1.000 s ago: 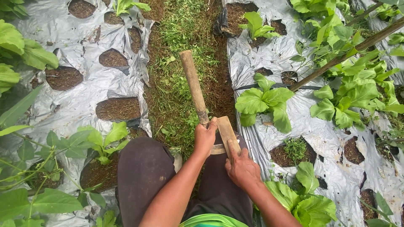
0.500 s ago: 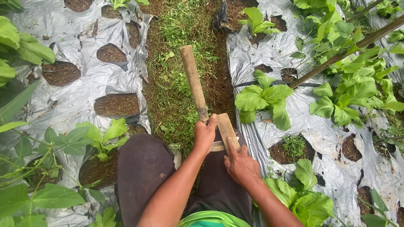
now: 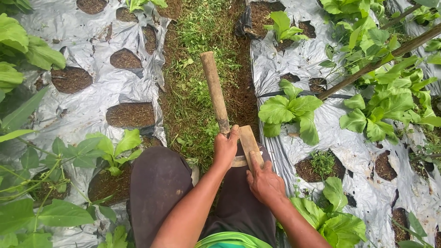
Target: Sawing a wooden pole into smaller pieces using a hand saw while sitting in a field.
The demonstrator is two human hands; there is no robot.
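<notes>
While left hand [image 3: 226, 148] grips wooden handle [image 3: 214, 89], right hand [image 3: 264, 180] clasps flat block [image 3: 249, 143] (btwn knees)

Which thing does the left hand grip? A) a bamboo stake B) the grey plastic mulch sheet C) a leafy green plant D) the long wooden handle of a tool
D: the left hand is closed around the lower end of the long wooden handle, which points up over the grassy furrow, while the right hand rests on a shorter flat wooden piece beside it.

Bare forearms, no sleeves; dark brown trousers [image 3: 161, 193]; bright green shirt hem [image 3: 232, 241] at bottom edge.
</notes>
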